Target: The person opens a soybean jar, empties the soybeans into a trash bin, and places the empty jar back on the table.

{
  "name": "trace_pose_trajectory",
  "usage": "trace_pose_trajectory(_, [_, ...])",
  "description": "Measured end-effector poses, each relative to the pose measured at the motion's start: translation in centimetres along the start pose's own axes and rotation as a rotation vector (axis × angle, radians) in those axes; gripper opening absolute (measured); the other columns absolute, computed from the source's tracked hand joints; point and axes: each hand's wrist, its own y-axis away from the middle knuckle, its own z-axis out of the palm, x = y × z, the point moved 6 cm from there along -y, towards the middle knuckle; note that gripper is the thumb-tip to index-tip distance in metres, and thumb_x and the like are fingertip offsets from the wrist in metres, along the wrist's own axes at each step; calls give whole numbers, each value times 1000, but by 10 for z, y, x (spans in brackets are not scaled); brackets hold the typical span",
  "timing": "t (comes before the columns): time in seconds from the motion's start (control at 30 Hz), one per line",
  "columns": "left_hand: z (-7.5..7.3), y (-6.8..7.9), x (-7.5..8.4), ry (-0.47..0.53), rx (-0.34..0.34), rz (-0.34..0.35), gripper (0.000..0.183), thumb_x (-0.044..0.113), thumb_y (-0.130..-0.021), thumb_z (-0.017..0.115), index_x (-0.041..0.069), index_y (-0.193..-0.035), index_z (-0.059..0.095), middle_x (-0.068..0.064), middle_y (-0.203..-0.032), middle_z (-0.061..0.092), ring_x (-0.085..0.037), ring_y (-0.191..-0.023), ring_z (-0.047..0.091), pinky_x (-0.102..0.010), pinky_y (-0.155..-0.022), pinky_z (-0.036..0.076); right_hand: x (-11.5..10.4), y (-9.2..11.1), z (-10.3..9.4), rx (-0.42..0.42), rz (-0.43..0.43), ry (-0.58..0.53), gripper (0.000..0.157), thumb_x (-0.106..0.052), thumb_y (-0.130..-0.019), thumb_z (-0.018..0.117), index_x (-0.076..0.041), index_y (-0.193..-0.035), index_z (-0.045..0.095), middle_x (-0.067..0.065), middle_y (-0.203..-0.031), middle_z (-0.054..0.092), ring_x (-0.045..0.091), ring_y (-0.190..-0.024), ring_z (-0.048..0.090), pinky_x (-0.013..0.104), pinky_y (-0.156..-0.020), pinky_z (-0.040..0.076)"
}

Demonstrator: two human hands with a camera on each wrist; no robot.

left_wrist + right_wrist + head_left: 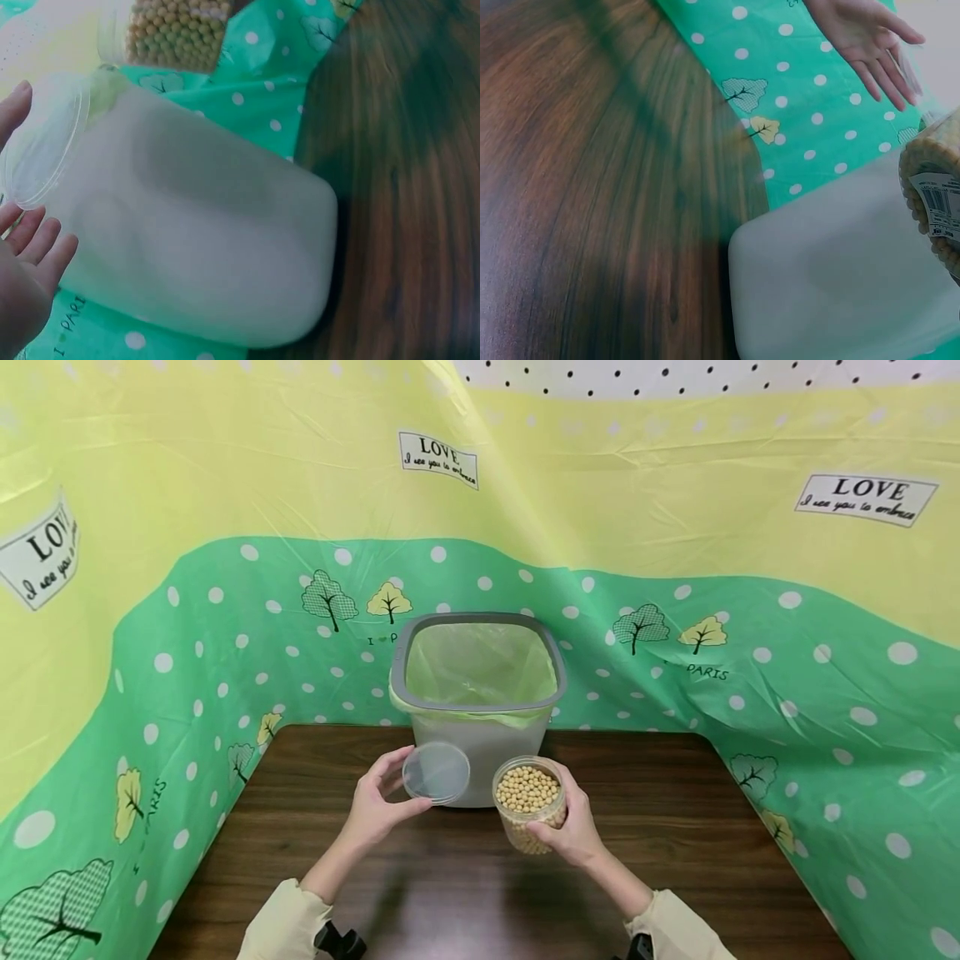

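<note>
Lid (436, 772), clear and round, is pinched by the left hand (378, 802) above the desk (675, 827). An open jar of beans (528, 802) is gripped by the right hand (572, 828), just before the lined bin (477, 693).

Clear lid (436, 772) off open soybean jar (529, 804)

Both forearms in pale cream long sleeves (288, 920) — loose fabric, cuffs bunched below the wrists. Hands bare. Small black mounts (339, 941) strapped at each wrist — dark, hard-edged.
</note>
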Motion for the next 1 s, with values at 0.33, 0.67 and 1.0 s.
trace_pose_trajectory(0.33, [-20,12,11,-101,44,-7,67,-10,-61,77,-11,-121,48,-25,-119,52,-11,-104,53,-19,-83,46,2,3,-4,-1,26,12,75,-21,-64,74,-4,-130,43,17,-116,53,14,-103,53,19,-88,42])
trace_pose_trajectory(0.67, [-41,27,-6,-204,97,-29,67,-4,-61,80,-10,-120,50,-23,-119,54,-24,-105,53,-16,-81,46,1,8,-6,12,5,28,75,-21,-63,74,0,-129,43,19,-115,54,14,-102,54,19,-87,42])
trace_pose_trajectory(1.0, [-62,44,-44,-304,175,-123,68,0,-61,81,-6,-122,51,-21,-119,54,-15,-105,51,-8,-82,42,3,12,-8,25,15,18,77,-20,-63,73,1,-130,41,21,-116,53,13,-103,53,18,-87,43])
